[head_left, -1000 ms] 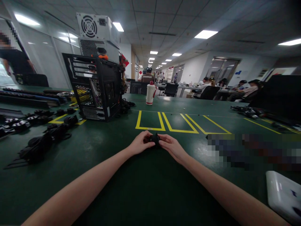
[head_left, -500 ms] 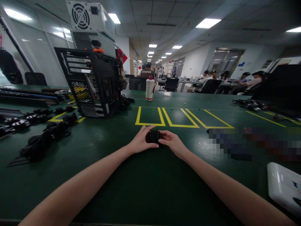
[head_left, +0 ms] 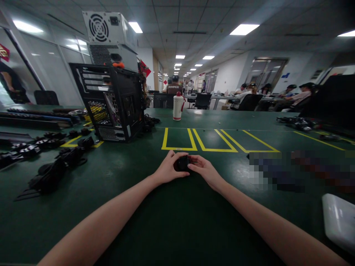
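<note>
Between my two hands, over the middle of the green table (head_left: 177, 221), is a small black boxy part (head_left: 183, 163); its exact kind is too dark to make out. My left hand (head_left: 170, 168) wraps round it from the left, thumb below and fingers above. From the right, my right hand (head_left: 203, 168) pinches its edge with thumb and fingertips. The fingers hide part of its surface. Just beyond the hands, yellow tape outlines (head_left: 179, 149) mark the tabletop.
An open black computer case (head_left: 124, 107) stands at the left with metal power supplies (head_left: 108, 31) stacked on top. Black cabled parts (head_left: 52, 170) lie left. A white cup (head_left: 178, 108) stands at the back. A white object (head_left: 340, 221) lies at the right edge.
The black part has turned slightly between my fingers, and both hands keep their hold. The whole view has shifted a little down and to the right.
</note>
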`<state>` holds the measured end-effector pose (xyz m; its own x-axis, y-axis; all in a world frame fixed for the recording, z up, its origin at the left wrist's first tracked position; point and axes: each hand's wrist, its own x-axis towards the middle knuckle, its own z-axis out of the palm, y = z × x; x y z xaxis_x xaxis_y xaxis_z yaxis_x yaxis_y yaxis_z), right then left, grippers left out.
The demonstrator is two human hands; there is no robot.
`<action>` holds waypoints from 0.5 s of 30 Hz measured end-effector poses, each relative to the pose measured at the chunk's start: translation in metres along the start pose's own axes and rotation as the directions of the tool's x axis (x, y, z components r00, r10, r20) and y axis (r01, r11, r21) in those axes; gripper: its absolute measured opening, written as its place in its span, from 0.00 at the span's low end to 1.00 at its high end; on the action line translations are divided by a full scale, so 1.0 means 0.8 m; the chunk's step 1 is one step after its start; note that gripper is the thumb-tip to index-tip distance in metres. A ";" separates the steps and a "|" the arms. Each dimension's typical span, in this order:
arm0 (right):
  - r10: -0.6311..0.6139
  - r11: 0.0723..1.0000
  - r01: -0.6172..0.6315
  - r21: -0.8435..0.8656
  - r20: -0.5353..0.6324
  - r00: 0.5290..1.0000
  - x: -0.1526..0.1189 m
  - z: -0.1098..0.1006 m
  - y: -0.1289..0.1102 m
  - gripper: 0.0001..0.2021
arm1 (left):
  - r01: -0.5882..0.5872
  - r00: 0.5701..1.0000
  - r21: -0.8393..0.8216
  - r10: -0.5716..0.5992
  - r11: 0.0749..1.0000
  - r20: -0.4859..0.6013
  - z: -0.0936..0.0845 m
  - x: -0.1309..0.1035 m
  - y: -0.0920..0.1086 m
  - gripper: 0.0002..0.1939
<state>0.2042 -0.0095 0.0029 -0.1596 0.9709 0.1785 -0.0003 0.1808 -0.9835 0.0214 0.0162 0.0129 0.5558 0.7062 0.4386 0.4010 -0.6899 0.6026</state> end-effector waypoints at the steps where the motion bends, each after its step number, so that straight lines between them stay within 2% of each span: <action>1: 0.012 1.000 -0.012 0.009 0.010 1.000 0.000 0.000 0.000 0.18 | -0.001 1.000 -0.003 0.001 1.000 0.002 0.000 0.000 0.000 0.33; 8: -0.065 0.998 0.065 0.005 0.072 0.995 -0.008 0.003 -0.004 0.16 | -0.023 1.000 0.015 0.023 1.000 -0.007 0.000 0.000 0.001 0.32; 12: -0.065 0.998 0.065 -0.020 0.010 0.998 -0.008 0.006 -0.006 0.12 | -0.018 1.000 0.011 0.018 1.000 0.000 0.000 0.000 0.000 0.33; 15: -0.026 0.999 0.025 -0.025 -0.026 0.999 -0.005 0.005 -0.004 0.16 | -0.021 1.000 0.013 0.021 1.000 0.000 0.001 0.000 0.000 0.33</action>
<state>0.2006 -0.0148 0.0051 -0.1336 0.9697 0.2046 0.0202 0.2091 -0.9777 0.0216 0.0164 0.0124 0.5637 0.6919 0.4512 0.3988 -0.7063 0.5848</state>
